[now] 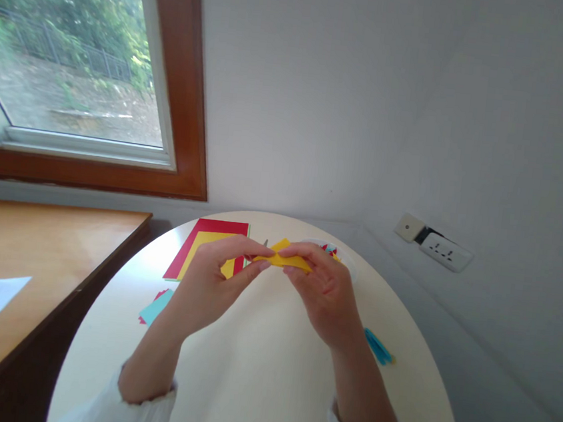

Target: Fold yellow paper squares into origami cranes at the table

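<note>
A small piece of folded yellow paper (294, 261) is held up above the round white table, between my two hands. My left hand (221, 278) pinches its left end between thumb and fingers. On the other side, my right hand (326, 289) grips the paper's right part, with thumb below and fingers on top. Both hands are closed, and the fingers cover part of the folds. Behind my left hand lie stacked red sheets (222, 226) with a yellow sheet (202, 246) on top.
A clear dish (351, 262) with small colourful pieces stands behind my right hand. Light-blue paper pieces (155, 306) lie at the left of the white table (253, 382), a blue object (378, 347) at the right. A wooden desk (47, 240) adjoins on the left; the wall has a socket (446, 250).
</note>
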`<state>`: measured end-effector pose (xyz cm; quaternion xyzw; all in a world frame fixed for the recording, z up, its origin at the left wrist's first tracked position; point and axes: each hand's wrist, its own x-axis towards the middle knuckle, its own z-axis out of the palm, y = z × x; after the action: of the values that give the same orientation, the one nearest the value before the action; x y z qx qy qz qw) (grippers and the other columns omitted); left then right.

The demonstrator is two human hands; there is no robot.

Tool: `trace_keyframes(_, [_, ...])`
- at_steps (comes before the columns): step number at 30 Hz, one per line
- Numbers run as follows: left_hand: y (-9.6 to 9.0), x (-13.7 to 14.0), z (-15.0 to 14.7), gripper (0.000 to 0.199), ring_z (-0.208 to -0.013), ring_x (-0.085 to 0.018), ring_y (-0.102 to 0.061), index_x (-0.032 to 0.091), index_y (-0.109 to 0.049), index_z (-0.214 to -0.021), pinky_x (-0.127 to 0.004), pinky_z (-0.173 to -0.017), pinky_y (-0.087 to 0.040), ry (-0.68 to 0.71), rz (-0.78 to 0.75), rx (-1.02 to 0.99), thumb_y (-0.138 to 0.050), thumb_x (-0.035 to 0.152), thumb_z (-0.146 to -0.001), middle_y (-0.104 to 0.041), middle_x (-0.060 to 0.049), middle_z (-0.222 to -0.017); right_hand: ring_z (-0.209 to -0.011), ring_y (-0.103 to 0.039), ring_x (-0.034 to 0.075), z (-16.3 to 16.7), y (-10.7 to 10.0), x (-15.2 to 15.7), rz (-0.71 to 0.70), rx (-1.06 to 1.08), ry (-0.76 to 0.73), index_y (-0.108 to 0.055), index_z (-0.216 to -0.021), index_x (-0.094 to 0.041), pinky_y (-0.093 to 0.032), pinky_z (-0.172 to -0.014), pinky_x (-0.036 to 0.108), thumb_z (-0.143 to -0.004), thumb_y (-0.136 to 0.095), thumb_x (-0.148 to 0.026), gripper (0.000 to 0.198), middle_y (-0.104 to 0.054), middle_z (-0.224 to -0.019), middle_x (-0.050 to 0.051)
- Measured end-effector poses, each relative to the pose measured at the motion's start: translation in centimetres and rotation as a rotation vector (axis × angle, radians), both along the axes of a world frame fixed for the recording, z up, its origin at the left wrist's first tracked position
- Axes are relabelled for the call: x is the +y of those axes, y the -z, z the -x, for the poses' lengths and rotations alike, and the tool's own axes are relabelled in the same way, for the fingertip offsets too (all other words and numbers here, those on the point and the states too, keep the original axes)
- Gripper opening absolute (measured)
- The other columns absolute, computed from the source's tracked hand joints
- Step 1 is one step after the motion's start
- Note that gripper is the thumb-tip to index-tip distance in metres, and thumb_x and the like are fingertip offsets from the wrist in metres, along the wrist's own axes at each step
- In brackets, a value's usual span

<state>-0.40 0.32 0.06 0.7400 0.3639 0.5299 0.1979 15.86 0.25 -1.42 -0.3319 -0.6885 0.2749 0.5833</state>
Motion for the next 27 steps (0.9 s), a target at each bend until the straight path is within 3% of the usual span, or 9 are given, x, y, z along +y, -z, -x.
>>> trace_keyframes(9, [-0.06, 0.06, 0.23, 0.008, -0.072, -0.015, -0.063, 0.021, -0.070, -0.081, -0.026, -0.068, -0.053, 0.077, -0.002, 0.023, -0.065, 0.020, -0.075, -0.071, -0.003, -0.079, -0.086, -0.063, 0.014, 0.03, -0.36, -0.06, -0.018, 0.053, -0.052, -0.065, -0.082, -0.023, -0.052, -0.075, 0.027, -0.077, -0.057, -0.023, 0.009, -0.067, -0.087, 0.002])
trace_keyframes(16, [-0.11, -0.06, 0.00, 0.006, -0.070, -0.015, -0.062, 0.019, -0.068, -0.077, -0.027, -0.067, -0.054, 0.078, 0.015, 0.016, -0.063, 0.018, -0.075, -0.070, -0.003, -0.076, -0.073, -0.063, 0.013, 0.02, -0.28, 0.08, 0.060, 0.075, -0.106, -0.064, -0.081, -0.022, -0.055, -0.066, 0.025, -0.077, -0.056, -0.027, 0.010, -0.066, -0.085, 0.001])
trace_keyframes(27, [-0.02, 0.05, -0.02, 0.005, -0.068, -0.014, -0.063, 0.019, -0.067, -0.077, -0.026, -0.066, -0.052, 0.087, -0.010, 0.040, -0.062, 0.020, -0.076, -0.069, -0.003, -0.075, -0.079, -0.062, 0.012, 0.13, 0.05, 0.40, 0.056, 0.096, -0.152, -0.063, -0.084, -0.021, -0.053, -0.069, 0.024, -0.079, -0.059, -0.026, 0.008, -0.065, -0.084, 0.001])
